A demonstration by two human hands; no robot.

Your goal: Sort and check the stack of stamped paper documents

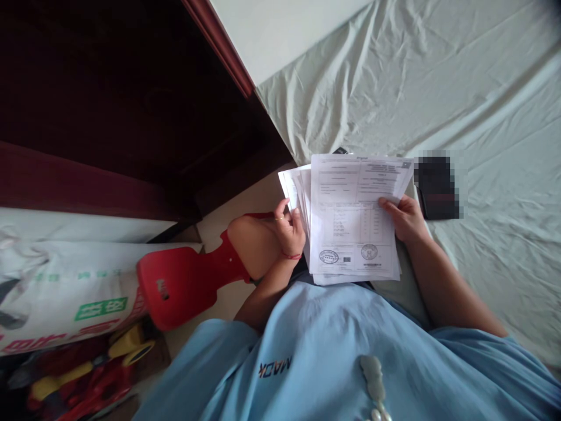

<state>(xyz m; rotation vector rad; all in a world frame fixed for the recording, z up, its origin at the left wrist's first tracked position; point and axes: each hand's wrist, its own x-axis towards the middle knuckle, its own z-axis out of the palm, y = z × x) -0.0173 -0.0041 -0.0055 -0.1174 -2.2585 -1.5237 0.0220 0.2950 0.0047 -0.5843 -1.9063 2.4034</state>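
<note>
A printed document [346, 228] with a table and two round stamps near its lower edge faces me, with more sheets under it. My right hand [407, 219] grips its right side, thumb on top and fingers behind. To the left, a fanned bunch of papers [294, 178] sticks out from behind the front sheet. My left hand [290, 231] is closed at the edge of that bunch, thumb and fingers pinching it; part of the grip is hidden. The papers are above my lap, close to my blue shirt.
A bed with a pale wrinkled sheet [495, 128] spans the right. On it lies a dark, partly pixelated object [440, 190]. At left are a red plastic seat [175, 280], a white printed sack [65, 292], red and yellow toys [87, 374] and dark wooden furniture [109, 88].
</note>
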